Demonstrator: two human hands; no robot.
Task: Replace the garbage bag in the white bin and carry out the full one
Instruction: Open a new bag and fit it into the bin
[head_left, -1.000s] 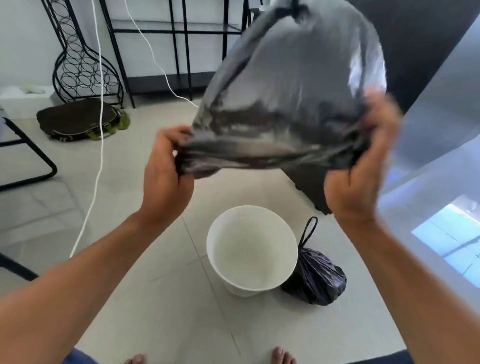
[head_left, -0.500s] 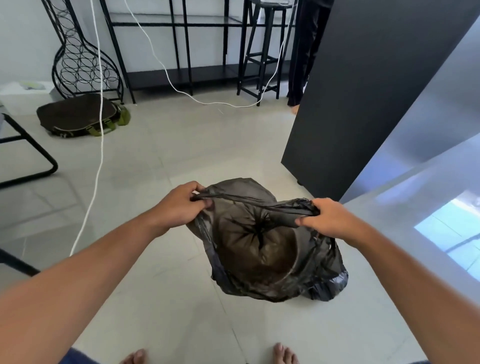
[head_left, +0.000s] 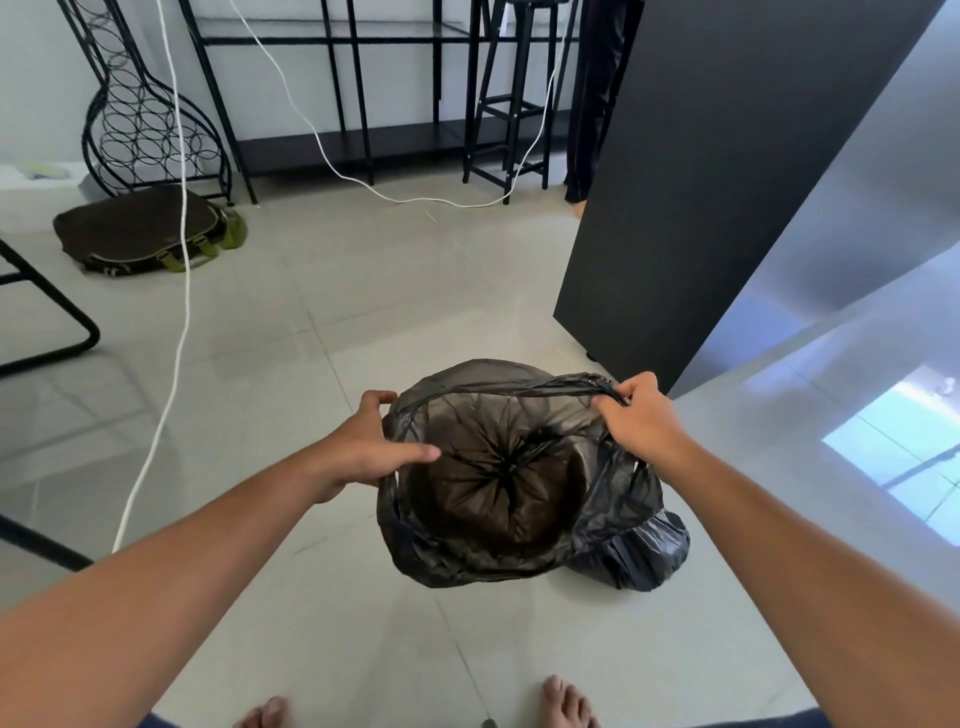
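Black plastic of the new bag (head_left: 498, 467) is held wide over the bin by left hand (head_left: 363, 447) and right hand (head_left: 639, 421), each grip pinching the rim; next, fold it over the bin's edge.

Thin, glossy, seemingly plastic garbage bag (head_left: 467, 540)

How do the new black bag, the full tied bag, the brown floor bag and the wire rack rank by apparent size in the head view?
1. New black bag, nearest the camera and spread open by both hands.
2. Wire rack and brown floor bag: look alike, both far off; not ranked.
3. Full tied bag, mostly hidden behind the new one, so unsure.
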